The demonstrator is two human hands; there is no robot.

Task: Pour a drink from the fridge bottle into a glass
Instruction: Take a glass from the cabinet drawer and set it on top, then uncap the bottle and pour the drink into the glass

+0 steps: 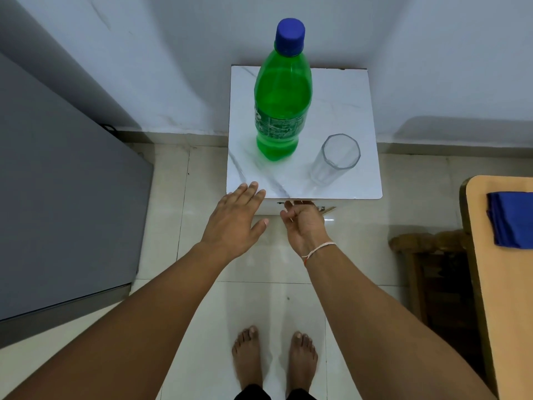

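I'm seeing the green bottle standing capped on the small marble-topped table, the empty glass just beside it. My left hand is hovering flat, fingers straight, over the table's near edge; my right hand is hanging loosely curled, holding nothing.

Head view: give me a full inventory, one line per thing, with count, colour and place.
bottle: one, green with blue cap on, upright on the stand, left of the glass
glass: one, clear, empty, stand's front right
stand: one, white marble-look top, against the wall
fridge: one, grey, far left
cloth: one, blue, folded on the wooden table
wooden table: one, tan, right edge
left hand: one, fingers straight, at the stand's front left corner
right hand: one, fingers loosely curled, holding nothing
feet: two, bare, on the tiled floor
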